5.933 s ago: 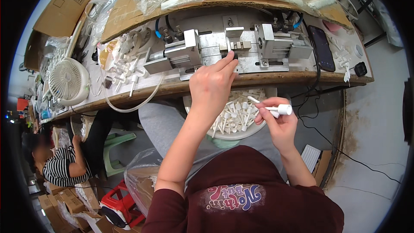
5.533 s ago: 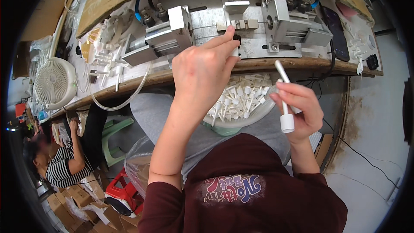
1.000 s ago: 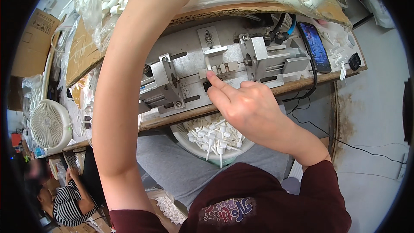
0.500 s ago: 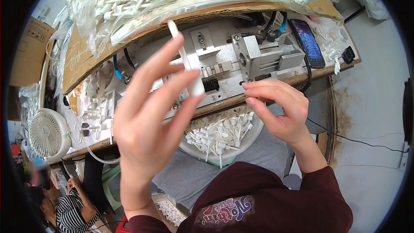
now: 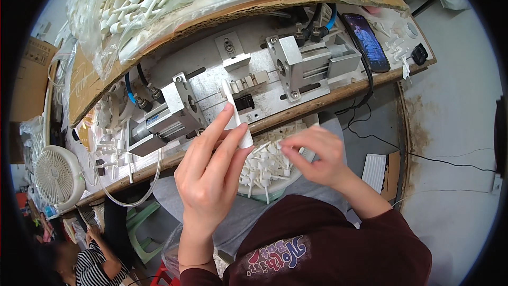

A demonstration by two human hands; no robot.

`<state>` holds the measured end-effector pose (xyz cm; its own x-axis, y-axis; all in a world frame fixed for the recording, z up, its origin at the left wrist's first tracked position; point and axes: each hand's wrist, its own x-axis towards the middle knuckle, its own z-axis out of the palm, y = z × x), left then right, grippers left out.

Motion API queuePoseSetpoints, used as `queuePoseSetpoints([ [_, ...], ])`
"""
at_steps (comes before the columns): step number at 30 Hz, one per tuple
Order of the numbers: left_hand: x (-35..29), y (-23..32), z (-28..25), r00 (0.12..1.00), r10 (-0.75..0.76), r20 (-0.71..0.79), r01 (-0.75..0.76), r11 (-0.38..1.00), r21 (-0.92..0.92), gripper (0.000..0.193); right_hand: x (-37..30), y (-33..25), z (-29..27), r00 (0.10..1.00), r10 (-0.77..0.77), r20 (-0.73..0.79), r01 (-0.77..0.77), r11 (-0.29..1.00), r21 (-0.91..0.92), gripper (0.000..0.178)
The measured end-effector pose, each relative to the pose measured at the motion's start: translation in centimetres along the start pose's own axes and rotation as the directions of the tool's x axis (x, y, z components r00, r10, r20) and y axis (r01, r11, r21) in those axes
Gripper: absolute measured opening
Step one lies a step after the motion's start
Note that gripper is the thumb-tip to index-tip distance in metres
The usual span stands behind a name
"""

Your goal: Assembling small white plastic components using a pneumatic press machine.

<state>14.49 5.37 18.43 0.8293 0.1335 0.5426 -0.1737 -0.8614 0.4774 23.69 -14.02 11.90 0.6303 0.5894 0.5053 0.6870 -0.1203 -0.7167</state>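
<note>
A white ribbed cap with a long stem is pinched between the thumb and fingers of my left hand, its stem pointing up and away. That stem's tip stands in front of the metal fixture on the bench, by a small slotted block. My right hand is closed in a pinch over the white basin on my lap, which holds many such stemmed caps. A tiny white bit shows at its fingertips, too blurred to name.
Two metal cylinder clamps face each other on the fixture. Behind them, a cardboard sheet bears a heap of stemmed caps. A phone lies at right; a fan stands at left. Another person sits lower left.
My left hand has come down and to the right, still holding the stemmed cap. The right hand has moved from the fixture's front edge down over the basin. The view has shifted slightly.
</note>
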Motion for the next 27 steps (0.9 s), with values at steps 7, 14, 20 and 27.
queuePoseSetpoints([
  [7,-1.4,-0.1,0.4,1.0,0.002,-0.006,-0.002,1.0,-0.029,0.032,-10.8,4.0,2.9,0.697,0.057,0.715,0.197,0.943,-0.267,0.03],
  [14,-1.9,0.1,1.0,1.0,-0.012,-0.012,0.011,0.996,-0.085,0.031,-14.5,6.5,5.9,0.698,-0.06,0.714,0.278,0.941,-0.193,0.013],
  [20,-2.3,0.4,1.3,0.997,-0.077,0.026,0.079,0.991,-0.11,0.036,-15.3,6.2,6.4,0.684,-0.2,0.702,0.349,0.934,-0.074,0.013],
  [27,-1.4,-0.6,2.1,0.999,-0.013,-0.039,0.012,1.0,-0.016,0.03,-13.0,5.6,4.7,0.733,-0.114,0.671,0.192,0.98,-0.043,0.034],
])
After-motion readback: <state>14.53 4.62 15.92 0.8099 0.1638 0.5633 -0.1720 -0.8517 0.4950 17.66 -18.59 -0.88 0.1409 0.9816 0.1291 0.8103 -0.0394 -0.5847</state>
